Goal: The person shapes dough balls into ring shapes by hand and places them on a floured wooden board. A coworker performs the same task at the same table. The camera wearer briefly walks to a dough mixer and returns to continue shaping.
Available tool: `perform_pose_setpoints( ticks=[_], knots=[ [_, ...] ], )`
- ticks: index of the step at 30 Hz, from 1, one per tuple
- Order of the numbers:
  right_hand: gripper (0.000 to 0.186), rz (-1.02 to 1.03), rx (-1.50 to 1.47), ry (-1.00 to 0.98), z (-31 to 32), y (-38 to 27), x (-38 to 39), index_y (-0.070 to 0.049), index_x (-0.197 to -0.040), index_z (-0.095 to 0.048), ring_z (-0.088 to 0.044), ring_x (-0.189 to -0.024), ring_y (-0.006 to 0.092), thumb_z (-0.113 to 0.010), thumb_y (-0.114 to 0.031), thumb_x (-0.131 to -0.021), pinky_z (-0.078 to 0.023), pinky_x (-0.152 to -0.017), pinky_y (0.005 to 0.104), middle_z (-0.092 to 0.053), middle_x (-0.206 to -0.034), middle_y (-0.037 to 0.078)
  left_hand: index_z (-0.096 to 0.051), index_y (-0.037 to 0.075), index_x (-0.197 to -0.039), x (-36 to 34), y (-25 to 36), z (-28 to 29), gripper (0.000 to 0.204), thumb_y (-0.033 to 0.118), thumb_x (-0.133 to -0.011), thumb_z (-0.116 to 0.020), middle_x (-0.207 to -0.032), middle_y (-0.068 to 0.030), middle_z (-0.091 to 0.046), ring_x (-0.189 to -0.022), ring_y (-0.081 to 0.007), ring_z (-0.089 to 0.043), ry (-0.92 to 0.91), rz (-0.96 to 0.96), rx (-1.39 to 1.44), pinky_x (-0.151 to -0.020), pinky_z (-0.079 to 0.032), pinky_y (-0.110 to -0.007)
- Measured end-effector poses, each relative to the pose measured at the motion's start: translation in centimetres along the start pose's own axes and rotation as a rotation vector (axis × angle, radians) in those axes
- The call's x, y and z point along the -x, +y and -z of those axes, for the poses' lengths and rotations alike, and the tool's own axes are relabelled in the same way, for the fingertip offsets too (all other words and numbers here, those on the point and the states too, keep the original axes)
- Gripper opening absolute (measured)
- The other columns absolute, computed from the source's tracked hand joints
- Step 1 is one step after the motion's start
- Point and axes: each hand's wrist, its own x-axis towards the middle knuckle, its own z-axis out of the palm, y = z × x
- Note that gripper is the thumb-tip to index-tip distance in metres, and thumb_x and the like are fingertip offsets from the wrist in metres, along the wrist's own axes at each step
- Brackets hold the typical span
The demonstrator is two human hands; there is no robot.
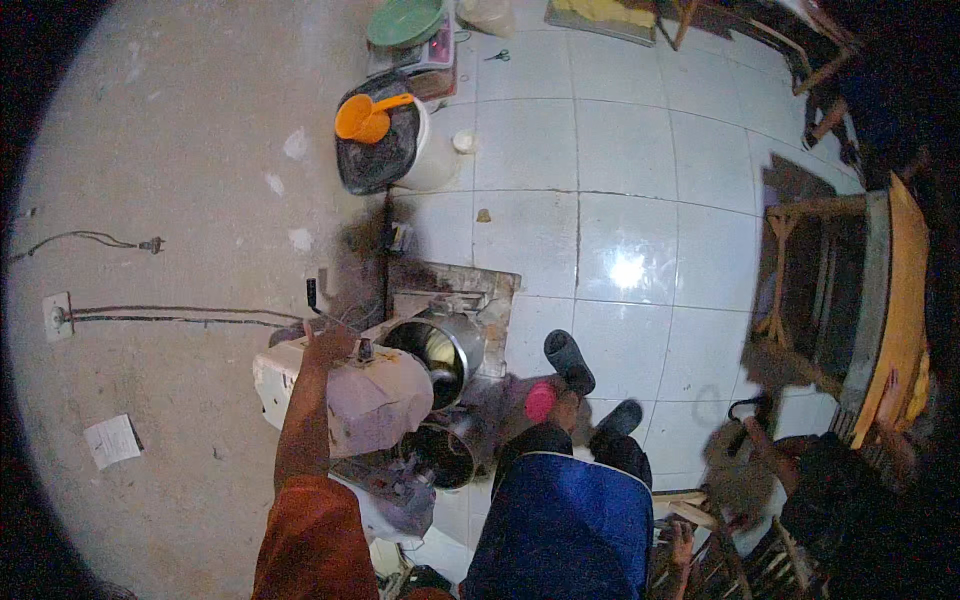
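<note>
My left hand (330, 345) reaches onto the top of a white stand mixer (370, 400), beside a dark knob (365, 350) and below a black-handled lever (311, 292). Its thumb shows, but its grip is unclear. The mixer's steel bowl (460, 355) holds something pale. A second dark-interior bowl (450, 450) sits below, by another machine partly under plastic (390, 510). My right hand (681, 545) is low at the right near wooden slats, its fingers too small and dim to read. Blue cloth (570, 515) covers my lap; a pink round object (540, 400) is near my foot.
An orange scoop (365, 120) rests on a dark-lidded bucket (420, 160), near a green basin (405, 18). Black slippers (568, 360) lie on white tiles. A wooden bench (890, 300) lines the right. A co-worker's arm (775, 450) is at lower right; power cords (190, 315) run along the wall.
</note>
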Motion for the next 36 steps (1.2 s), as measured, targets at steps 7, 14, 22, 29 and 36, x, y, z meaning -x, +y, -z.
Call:
perform_pose_setpoints(
  ticks=[7,14,22,29,36],
  knots=[
    [0.020,0.041,0.745,0.533,-7.3,6.3,3.8,-0.006,-0.112,-0.053,-0.060,-0.078,0.0161,-0.049,-0.017,-0.097,-0.054,-0.066,0.0301,-0.058,-0.098,0.007,-0.051,0.001,-0.120,7.0,11.5,1.7,0.039,0.025,-0.090,-0.054,-0.119,-0.0195,-0.055,-0.114,-0.0357,-0.050,1.305,-0.074,0.521,-0.099,-0.030,-0.058],
    [0.025,0.559,0.867,0.601,-8.7,15.1,13.3,-0.004,-0.104,-0.052,-0.052,-0.079,0.0125,-0.055,0.005,-0.081,-0.048,-0.066,0.0256,-0.051,-0.082,0.001,-0.057,0.003,-0.105,25.9,45.5,-9.1,0.027,0.002,-0.077,-0.059,-0.100,-0.0163,-0.057,-0.094,-0.0359,-0.056,0.655,-0.930,0.928,-0.086,-0.045,-0.042],
    [0.031,1.163,0.164,0.945,-14.8,21.5,32.0,-0.001,-0.119,-0.050,-0.056,-0.109,0.0209,-0.048,-0.011,-0.090,-0.046,-0.093,0.0337,-0.056,-0.119,0.013,-0.059,0.006,-0.116,59.5,61.7,-33.1,0.030,0.009,-0.086,-0.055,-0.121,-0.0156,-0.058,-0.116,-0.0296,-0.054,-0.142,-1.827,0.312,-0.098,-0.039,-0.042],
    [0.068,1.492,-0.987,0.210,-11.4,30.5,49.4,-0.001,-0.143,-0.027,-0.033,-0.134,0.0275,-0.028,-0.050,-0.096,-0.025,-0.110,0.0415,-0.034,-0.145,0.014,-0.053,0.008,-0.127,70.9,66.2,-54.2,0.043,0.029,-0.091,-0.040,-0.137,-0.0188,-0.043,-0.134,-0.0380,-0.030,-0.050,-2.593,-0.672,-0.111,-0.010,-0.057],
    [0.058,1.271,-0.073,1.324,-6.5,39.1,62.5,0.000,-0.128,-0.050,-0.051,-0.117,0.0278,-0.042,-0.048,-0.096,-0.041,-0.096,0.0386,-0.053,-0.130,0.015,-0.053,0.001,-0.118,72.0,74.1,-62.1,0.036,0.005,-0.083,-0.056,-0.115,-0.0208,-0.053,-0.103,-0.0389,-0.051,0.085,-2.221,-0.365,-0.089,-0.040,-0.046]
  ],
)
